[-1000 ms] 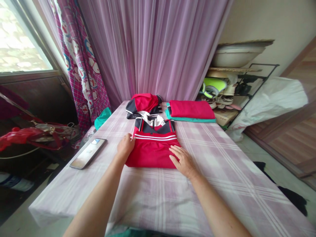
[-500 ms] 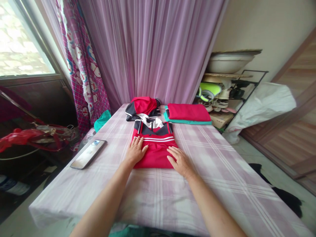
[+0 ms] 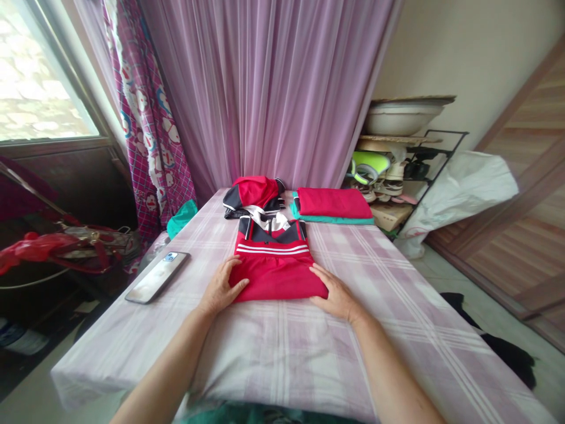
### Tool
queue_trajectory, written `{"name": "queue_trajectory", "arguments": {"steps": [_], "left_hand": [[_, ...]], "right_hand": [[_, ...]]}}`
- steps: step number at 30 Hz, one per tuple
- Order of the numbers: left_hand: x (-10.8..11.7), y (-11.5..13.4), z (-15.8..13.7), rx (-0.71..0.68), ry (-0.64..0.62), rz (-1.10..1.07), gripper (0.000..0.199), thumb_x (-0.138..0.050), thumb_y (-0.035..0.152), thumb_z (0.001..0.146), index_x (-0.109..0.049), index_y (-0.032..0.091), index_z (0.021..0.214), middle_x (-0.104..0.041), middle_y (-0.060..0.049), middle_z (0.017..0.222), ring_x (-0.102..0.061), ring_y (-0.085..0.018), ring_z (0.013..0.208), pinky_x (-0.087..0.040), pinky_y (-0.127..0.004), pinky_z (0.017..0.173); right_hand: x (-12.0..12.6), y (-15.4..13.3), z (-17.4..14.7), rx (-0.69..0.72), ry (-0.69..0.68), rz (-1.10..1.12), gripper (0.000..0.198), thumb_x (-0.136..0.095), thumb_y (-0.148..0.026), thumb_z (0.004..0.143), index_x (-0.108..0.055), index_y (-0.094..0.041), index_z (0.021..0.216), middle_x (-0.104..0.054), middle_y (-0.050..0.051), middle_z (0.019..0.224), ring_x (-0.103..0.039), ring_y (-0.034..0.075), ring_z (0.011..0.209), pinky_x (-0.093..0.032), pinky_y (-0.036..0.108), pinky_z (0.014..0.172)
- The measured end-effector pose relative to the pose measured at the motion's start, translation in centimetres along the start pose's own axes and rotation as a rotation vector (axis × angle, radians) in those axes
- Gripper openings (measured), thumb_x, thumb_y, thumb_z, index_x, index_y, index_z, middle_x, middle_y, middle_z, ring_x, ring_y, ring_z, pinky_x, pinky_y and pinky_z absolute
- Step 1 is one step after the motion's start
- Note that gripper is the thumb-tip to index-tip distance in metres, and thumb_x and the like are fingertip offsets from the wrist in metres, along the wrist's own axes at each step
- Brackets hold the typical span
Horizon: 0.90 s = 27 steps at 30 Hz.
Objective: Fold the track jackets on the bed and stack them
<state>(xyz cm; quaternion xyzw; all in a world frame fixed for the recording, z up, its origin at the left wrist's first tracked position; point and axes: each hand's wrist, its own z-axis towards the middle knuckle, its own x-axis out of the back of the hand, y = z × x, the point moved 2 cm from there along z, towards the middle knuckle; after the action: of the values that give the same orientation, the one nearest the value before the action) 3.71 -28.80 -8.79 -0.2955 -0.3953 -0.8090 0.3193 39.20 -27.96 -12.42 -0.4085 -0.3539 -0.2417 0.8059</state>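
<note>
A folded red jacket (image 3: 278, 280) with a dark grey yoke, white stripes and a white collar lies flat in front of me on the table. At its left edge rests my left hand (image 3: 220, 290), thumb apart from the fingers and touching the cloth. My right hand (image 3: 336, 296) is open at the right edge, fingertips on the red fabric and thumb near the front corner. Just beyond the collar sits a bunched red, dark grey and white garment (image 3: 256, 193). To its right is a folded stack of red cloth (image 3: 335, 203) over teal cloth (image 3: 353, 220).
A phone (image 3: 158, 278) lies on the checked tablecloth (image 3: 282, 353) at the left. Purple curtains (image 3: 273, 88) hang behind the table. On the right stand a shoe rack (image 3: 435, 182), with a basin (image 3: 404, 118) on top, and a white sack (image 3: 472, 185).
Both hands have slid outward and slightly towards me, from the top of the red jacket to its side edges. The garments behind stay put.
</note>
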Motion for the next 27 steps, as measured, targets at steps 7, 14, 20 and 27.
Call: {"name": "queue_trajectory", "arguments": {"steps": [7, 14, 20, 27], "left_hand": [[1.7, 1.2, -1.5, -0.166, -0.183, 0.110, 0.035, -0.063, 0.051, 0.086, -0.069, 0.025, 0.109, -0.071, -0.010, 0.112, -0.065, -0.025, 0.108, -0.050, -0.043, 0.100], [1.6, -0.5, -2.0, -0.068, -0.233, 0.168, 0.055, -0.066, 0.046, 0.082, -0.057, 0.024, 0.131, -0.065, -0.013, 0.132, -0.059, -0.030, 0.124, -0.038, -0.053, 0.113], [1.8, -1.0, -1.7, -0.012, -0.091, 0.079, 0.034, -0.057, 0.040, 0.086, -0.058, 0.024, 0.116, -0.072, -0.008, 0.116, -0.069, -0.023, 0.106, -0.050, -0.043, 0.101], [3.8, -0.4, 0.1, 0.204, 0.202, -0.078, 0.031, -0.052, 0.050, 0.085, -0.057, 0.022, 0.097, -0.069, -0.002, 0.081, -0.066, -0.018, 0.072, -0.054, -0.030, 0.068]], "right_hand": [[0.4, -0.6, 0.5, -0.002, 0.162, -0.065, 0.046, -0.065, -0.027, 0.079, -0.060, -0.022, 0.124, -0.068, 0.012, 0.125, -0.066, 0.027, 0.113, -0.053, 0.047, 0.098], [0.3, -0.3, 0.5, -0.009, 0.184, -0.114, 0.044, -0.067, -0.025, 0.079, -0.063, -0.024, 0.122, -0.071, 0.010, 0.120, -0.067, 0.028, 0.109, -0.054, 0.047, 0.095], [0.3, 0.0, 0.9, 0.017, 0.270, -0.082, 0.031, -0.063, -0.028, 0.084, -0.068, -0.024, 0.115, -0.073, 0.010, 0.116, -0.066, 0.028, 0.112, -0.054, 0.046, 0.098], [3.3, -3.2, 2.9, -0.060, 0.359, -0.051, 0.033, -0.054, -0.046, 0.090, -0.068, -0.020, 0.105, -0.075, 0.013, 0.103, -0.071, 0.028, 0.097, -0.056, 0.039, 0.086]]}}
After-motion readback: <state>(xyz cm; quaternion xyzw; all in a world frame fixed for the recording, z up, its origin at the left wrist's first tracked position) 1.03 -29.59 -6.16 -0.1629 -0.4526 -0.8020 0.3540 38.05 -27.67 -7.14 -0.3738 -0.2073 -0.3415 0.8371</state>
